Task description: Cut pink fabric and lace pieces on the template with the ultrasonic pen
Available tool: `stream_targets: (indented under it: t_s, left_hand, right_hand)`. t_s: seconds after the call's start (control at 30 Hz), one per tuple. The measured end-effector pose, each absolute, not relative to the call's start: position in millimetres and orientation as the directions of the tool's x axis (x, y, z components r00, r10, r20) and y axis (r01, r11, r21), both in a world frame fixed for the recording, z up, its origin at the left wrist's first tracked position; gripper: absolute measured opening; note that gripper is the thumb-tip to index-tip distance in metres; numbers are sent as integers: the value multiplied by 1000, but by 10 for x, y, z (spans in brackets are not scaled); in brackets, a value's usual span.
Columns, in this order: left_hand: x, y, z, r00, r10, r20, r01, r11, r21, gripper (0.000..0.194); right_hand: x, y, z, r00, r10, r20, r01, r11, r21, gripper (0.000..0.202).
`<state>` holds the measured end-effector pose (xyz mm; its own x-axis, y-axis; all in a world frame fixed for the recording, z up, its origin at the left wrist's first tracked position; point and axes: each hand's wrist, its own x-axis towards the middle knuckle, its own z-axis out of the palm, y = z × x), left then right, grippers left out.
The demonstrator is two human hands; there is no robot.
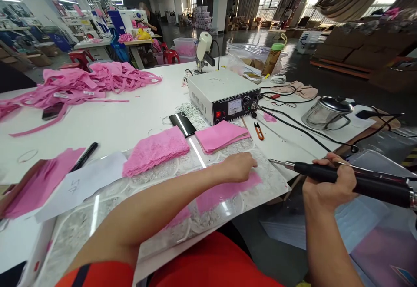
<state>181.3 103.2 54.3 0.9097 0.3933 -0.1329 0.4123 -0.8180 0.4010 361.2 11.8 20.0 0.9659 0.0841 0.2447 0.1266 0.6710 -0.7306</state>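
My left hand [239,166] rests with curled fingers on the clear sheet [130,193], above a flat pink fabric piece [224,191]. Whether its fingers pinch anything is hidden. In my right hand [329,183] is a black handheld tool [316,172], its thin metal tip pointing left near the sheet's right corner. Behind my left hand lie a stack of pink fabric pieces [221,136] and a lacy pink stack [156,151]. A cable runs from the tool's side of the table to a white control box [224,89].
Orange snips [259,131] lie right of the pink stack, and a glass pot [327,113] stands at the right edge. A black phone [182,124] is by the box. Pink garments [81,83] are heaped at the left. A person [153,22] sits in the background.
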Motion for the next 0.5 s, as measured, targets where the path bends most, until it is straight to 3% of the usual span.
stream_targets:
  t_s: [0.33, 0.5]
  left_hand:
    - [1994, 1040, 516, 901, 343, -265, 429, -790, 438, 12]
    - [1998, 1084, 509, 901, 323, -291, 426, -786, 447, 20]
  right_hand:
    - [3634, -17, 135, 931, 248, 267, 43, 653, -756, 22]
    - [3628, -77, 89, 919, 326, 223, -38, 634, -772, 33]
